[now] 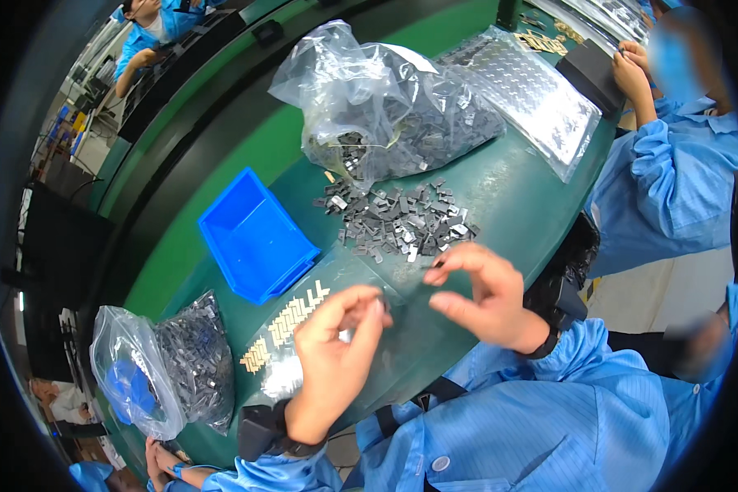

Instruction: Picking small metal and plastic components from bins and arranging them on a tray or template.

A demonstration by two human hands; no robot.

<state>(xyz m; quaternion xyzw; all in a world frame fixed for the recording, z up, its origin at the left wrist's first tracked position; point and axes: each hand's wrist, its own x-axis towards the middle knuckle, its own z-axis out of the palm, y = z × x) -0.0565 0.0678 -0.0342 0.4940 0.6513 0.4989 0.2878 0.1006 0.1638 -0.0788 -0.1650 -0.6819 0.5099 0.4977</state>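
My left hand point(340, 348) is closed, thumb and forefinger pinched on a small black piece point(384, 302) that is mostly hidden by the fingertips. To its right, my right hand point(492, 303) is held with thumb and forefinger apart. A dark speck shows at its forefinger tip; I cannot tell whether it is a part. Just beyond both hands lies a loose pile of small black and grey parts point(402, 217). Beside and partly behind my left hand, small cream-coloured parts point(291, 318) are set in slanted rows on a clear plastic sheet point(348, 275).
An empty blue bin point(258, 238) stands left of the pile. A large clear bag of dark parts point(418, 123) sits behind it. Another filled bag point(195, 361) lies at lower left. Bagged sheets point(541, 98) lie far right, near a co-worker in blue point(664, 180).
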